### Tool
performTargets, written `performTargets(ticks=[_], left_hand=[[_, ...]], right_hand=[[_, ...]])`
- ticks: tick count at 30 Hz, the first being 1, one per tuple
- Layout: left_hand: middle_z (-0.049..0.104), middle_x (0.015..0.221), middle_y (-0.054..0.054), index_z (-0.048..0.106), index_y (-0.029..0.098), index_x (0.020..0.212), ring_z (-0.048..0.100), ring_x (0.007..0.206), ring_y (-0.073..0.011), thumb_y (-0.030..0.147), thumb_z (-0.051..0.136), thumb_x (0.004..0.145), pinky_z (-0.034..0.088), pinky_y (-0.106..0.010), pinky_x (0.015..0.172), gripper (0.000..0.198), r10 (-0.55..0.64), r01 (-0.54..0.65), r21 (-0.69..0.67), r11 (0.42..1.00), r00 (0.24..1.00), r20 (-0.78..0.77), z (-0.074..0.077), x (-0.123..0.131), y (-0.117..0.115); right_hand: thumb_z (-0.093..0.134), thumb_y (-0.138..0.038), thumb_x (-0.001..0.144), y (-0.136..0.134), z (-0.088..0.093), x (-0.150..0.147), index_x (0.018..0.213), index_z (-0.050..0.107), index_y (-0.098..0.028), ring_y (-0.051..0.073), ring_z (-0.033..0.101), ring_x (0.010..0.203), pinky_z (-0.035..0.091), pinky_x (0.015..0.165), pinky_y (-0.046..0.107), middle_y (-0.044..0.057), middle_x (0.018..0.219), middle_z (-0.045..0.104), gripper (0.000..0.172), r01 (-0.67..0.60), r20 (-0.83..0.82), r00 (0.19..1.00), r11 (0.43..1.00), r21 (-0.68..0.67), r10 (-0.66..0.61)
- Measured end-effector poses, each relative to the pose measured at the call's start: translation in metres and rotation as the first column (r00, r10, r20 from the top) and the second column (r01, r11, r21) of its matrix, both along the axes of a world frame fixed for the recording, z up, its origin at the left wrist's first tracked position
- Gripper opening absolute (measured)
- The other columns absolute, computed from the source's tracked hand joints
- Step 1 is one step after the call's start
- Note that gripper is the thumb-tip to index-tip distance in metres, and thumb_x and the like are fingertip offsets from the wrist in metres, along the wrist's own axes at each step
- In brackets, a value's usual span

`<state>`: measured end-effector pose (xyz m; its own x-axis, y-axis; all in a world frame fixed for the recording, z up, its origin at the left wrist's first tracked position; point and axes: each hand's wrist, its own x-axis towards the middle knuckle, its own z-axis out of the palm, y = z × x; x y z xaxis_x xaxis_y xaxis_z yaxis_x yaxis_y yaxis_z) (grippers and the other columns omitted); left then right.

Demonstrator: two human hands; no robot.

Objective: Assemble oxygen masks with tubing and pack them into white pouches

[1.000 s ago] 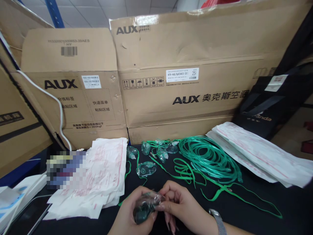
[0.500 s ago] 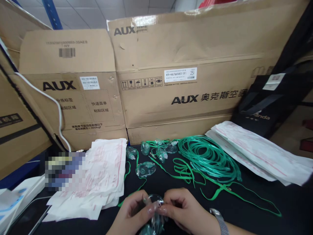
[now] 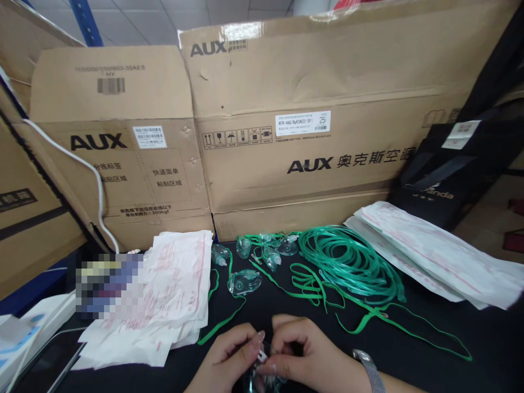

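Observation:
Low at the front of the table, my left hand (image 3: 231,355) is closed on a clear plastic oxygen mask (image 3: 251,382). A small pale metal nose strip (image 3: 262,356) with a dark hole sticks up beside my left thumb. My right hand (image 3: 301,349) pinches at the same mask from the other side, its thumb just below the strip. Fingers cover most of the mask. Beyond my hands lies another clear mask (image 3: 245,282), with a green elastic strap (image 3: 223,326) trailing towards my left hand.
Several more masks (image 3: 272,257) lie near the cardboard boxes (image 3: 295,196). Coiled green tubing (image 3: 352,267) and loose green straps (image 3: 311,284) are right of them. White printed pouches (image 3: 164,295) are stacked left, more pouches (image 3: 434,251) right. A phone (image 3: 53,360) lies front left.
Both hands have shifted slightly, and the mask between them has tipped lower. The metal strip now shows between my thumbs. The strap on the table is more exposed.

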<state>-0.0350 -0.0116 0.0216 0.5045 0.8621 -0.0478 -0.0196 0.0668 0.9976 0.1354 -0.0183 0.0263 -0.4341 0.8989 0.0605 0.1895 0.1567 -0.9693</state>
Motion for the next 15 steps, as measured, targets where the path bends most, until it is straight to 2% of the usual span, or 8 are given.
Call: performTargets(ticks=[2, 3, 6, 8, 11, 13, 15], left_hand=[[0.039, 0.057, 0.005, 0.048, 0.017, 0.055, 0.036, 0.057, -0.0106, 0.055, 0.056, 0.071, 0.030, -0.022, 0.054, 0.042, 0.011, -0.011, 0.011, 1.000, 1.000, -0.001, 0.000, 0.000, 0.000], [0.038, 0.057, 0.005, 0.047, 0.017, 0.055, 0.035, 0.057, -0.0106, 0.056, 0.055, 0.071, 0.030, -0.022, 0.054, 0.043, 0.015, -0.015, 0.009, 1.000, 1.000, -0.002, 0.000, 0.001, 0.000], [0.036, 0.056, 0.006, 0.047, 0.018, 0.055, 0.034, 0.056, -0.0104, 0.059, 0.055, 0.070, 0.029, -0.022, 0.053, 0.044, 0.045, -0.045, 0.005, 0.999, 0.999, -0.019, -0.003, 0.002, -0.002], [0.038, 0.057, 0.005, 0.048, 0.018, 0.055, 0.036, 0.058, -0.0109, 0.060, 0.057, 0.067, 0.031, -0.022, 0.056, 0.045, 0.114, -0.114, -0.021, 0.993, 0.993, -0.019, -0.008, 0.004, -0.004], [0.045, 0.062, 0.004, 0.055, 0.017, 0.063, 0.041, 0.065, -0.0124, 0.061, 0.062, 0.060, 0.035, -0.023, 0.063, 0.045, 0.232, -0.224, -0.166, 0.960, 0.972, 0.034, -0.016, 0.005, -0.004], [0.044, 0.061, 0.005, 0.055, 0.016, 0.062, 0.041, 0.062, -0.0115, 0.059, 0.065, 0.058, 0.035, -0.023, 0.061, 0.045, 0.234, -0.213, -0.232, 0.949, 0.970, 0.070, -0.017, 0.005, -0.002], [0.040, 0.056, 0.006, 0.050, 0.016, 0.056, 0.036, 0.056, -0.0094, 0.057, 0.065, 0.060, 0.032, -0.021, 0.054, 0.044, 0.166, -0.145, -0.219, 0.965, 0.983, 0.079, -0.014, 0.004, 0.001]], right_hand=[[0.071, -0.039, 0.064, 0.000, 0.002, -0.001, 0.054, 0.055, -0.015, 0.009, 0.043, 0.064, 0.035, 0.058, 0.023, -0.003, 0.068, 0.044, 0.031, 0.006, -0.036, 0.999, 0.998, 0.061, -0.004], [0.071, -0.037, 0.065, 0.001, 0.003, -0.001, 0.058, 0.055, -0.016, 0.010, 0.045, 0.067, 0.037, 0.061, 0.023, -0.002, 0.071, 0.045, 0.027, -0.009, -0.070, 0.997, 0.999, 0.044, 0.012], [0.070, -0.037, 0.066, 0.001, 0.001, -0.003, 0.068, 0.053, -0.017, 0.009, 0.046, 0.065, 0.038, 0.061, 0.024, -0.004, 0.069, 0.047, 0.026, -0.082, -0.175, 0.983, 0.990, -0.116, 0.061], [0.071, -0.038, 0.065, 0.002, -0.001, -0.003, 0.069, 0.050, -0.016, 0.008, 0.044, 0.061, 0.036, 0.058, 0.022, -0.005, 0.065, 0.047, 0.030, -0.110, -0.200, 0.977, 0.975, -0.195, 0.070], [0.072, -0.038, 0.063, 0.003, -0.001, -0.002, 0.066, 0.049, -0.015, 0.007, 0.043, 0.058, 0.033, 0.054, 0.022, -0.005, 0.061, 0.048, 0.033, -0.104, -0.217, 0.975, 0.966, -0.237, 0.051], [0.073, -0.038, 0.061, 0.004, 0.001, -0.002, 0.065, 0.050, -0.015, 0.007, 0.043, 0.056, 0.034, 0.054, 0.022, -0.005, 0.060, 0.048, 0.033, -0.106, -0.243, 0.969, 0.964, -0.243, 0.045], [0.074, -0.037, 0.061, 0.003, 0.002, -0.001, 0.064, 0.050, -0.015, 0.007, 0.045, 0.057, 0.036, 0.056, 0.022, -0.005, 0.062, 0.048, 0.032, -0.102, -0.255, 0.966, 0.971, -0.216, 0.044]])
